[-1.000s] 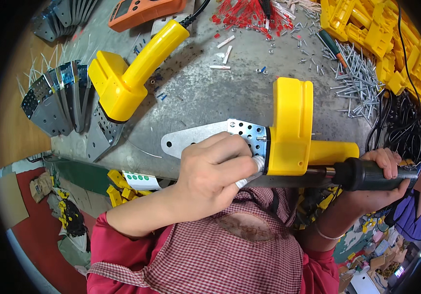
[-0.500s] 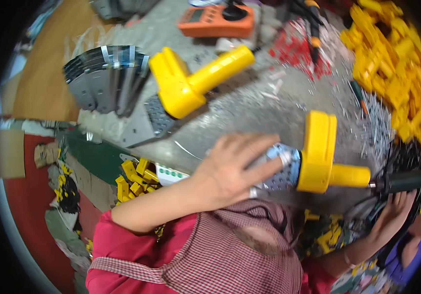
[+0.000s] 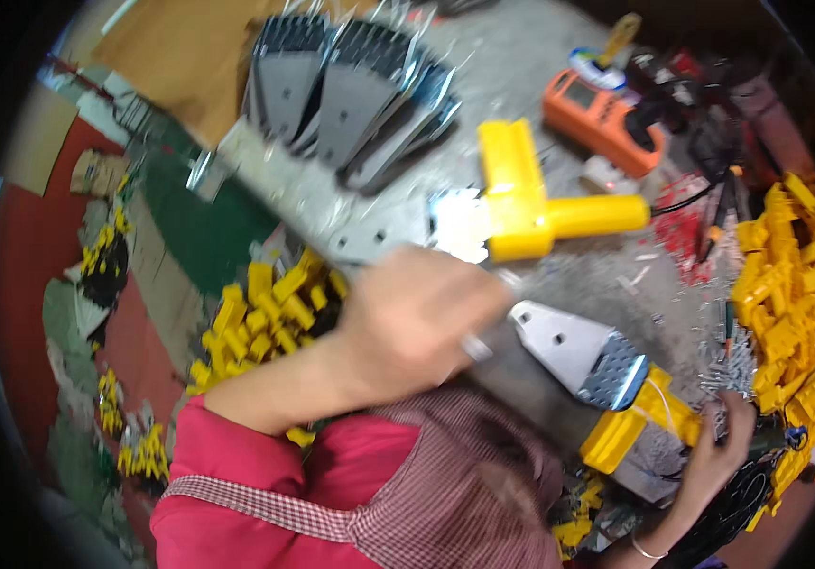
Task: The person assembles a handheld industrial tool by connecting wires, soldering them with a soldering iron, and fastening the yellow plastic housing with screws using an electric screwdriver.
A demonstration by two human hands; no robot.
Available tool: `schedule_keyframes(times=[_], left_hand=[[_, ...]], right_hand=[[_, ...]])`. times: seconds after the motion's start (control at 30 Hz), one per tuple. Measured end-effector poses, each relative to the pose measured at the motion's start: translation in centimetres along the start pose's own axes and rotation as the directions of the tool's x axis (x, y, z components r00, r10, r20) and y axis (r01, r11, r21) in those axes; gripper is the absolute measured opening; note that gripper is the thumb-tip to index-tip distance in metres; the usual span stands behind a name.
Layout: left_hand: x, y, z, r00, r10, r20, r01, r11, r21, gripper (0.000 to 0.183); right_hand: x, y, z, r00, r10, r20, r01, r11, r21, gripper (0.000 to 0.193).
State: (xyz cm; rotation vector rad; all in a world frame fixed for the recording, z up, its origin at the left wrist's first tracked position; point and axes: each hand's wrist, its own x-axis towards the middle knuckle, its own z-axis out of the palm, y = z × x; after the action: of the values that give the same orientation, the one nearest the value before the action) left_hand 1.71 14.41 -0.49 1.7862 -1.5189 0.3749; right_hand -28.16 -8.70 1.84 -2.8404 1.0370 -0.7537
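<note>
My left hand (image 3: 426, 308) is raised, smeared by motion, its fingers seemingly curled with white bands on two; whether anything is in them I cannot tell. Past it lies a tool with a yellow plastic handle (image 3: 597, 216) and a flat grey metal plate (image 3: 370, 235). A second such tool sits nearer the table edge, its perforated plate (image 3: 578, 356) pointing left and its yellow handle housing (image 3: 616, 438) resting by my right hand (image 3: 725, 441). That hand's thumb and fingers look apart, reaching to loose screws (image 3: 732, 365). A dark electric screwdriver (image 3: 776, 436) lies against it.
Grey metal plates (image 3: 360, 90) stand fanned at the far side. An orange multimeter (image 3: 602, 123) and cutters (image 3: 719, 223) lie at the far right. Yellow plastic housings (image 3: 796, 294) are heaped at right; more yellow pieces (image 3: 260, 322) sit below the table's left edge.
My left hand has let go of the nearer tool's plate and lifted off. That tool has turned and sits nearer the edge. My right hand is off its handle end, by the screws. The view has swung.
</note>
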Motion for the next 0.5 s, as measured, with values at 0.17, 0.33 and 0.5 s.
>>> schedule_keyframes(times=[0.17, 0.33, 0.5], left_hand=[[-8.2, -1.8, -5.2, 0.771, -0.607, 0.189, 0.62, 0.784, -0.013, 0.029], [-10.9, -1.3, -1.9, 0.409, -0.6, 0.688, 0.892, 0.103, -0.44, 0.045], [-10.0, -1.2, -1.1, 0.319, -0.453, 0.832, 0.889, -0.162, -0.429, 0.034]], right_hand=[[1.6, -9.2, -3.8, 0.974, -0.161, 0.162, 0.09, 0.923, 0.374, 0.008], [3.2, -19.7, 2.6, 0.827, -0.475, 0.301, 0.193, 0.743, 0.641, 0.017], [1.8, -21.6, 7.0, 0.784, -0.442, 0.436, 0.108, 0.788, 0.606, 0.018]])
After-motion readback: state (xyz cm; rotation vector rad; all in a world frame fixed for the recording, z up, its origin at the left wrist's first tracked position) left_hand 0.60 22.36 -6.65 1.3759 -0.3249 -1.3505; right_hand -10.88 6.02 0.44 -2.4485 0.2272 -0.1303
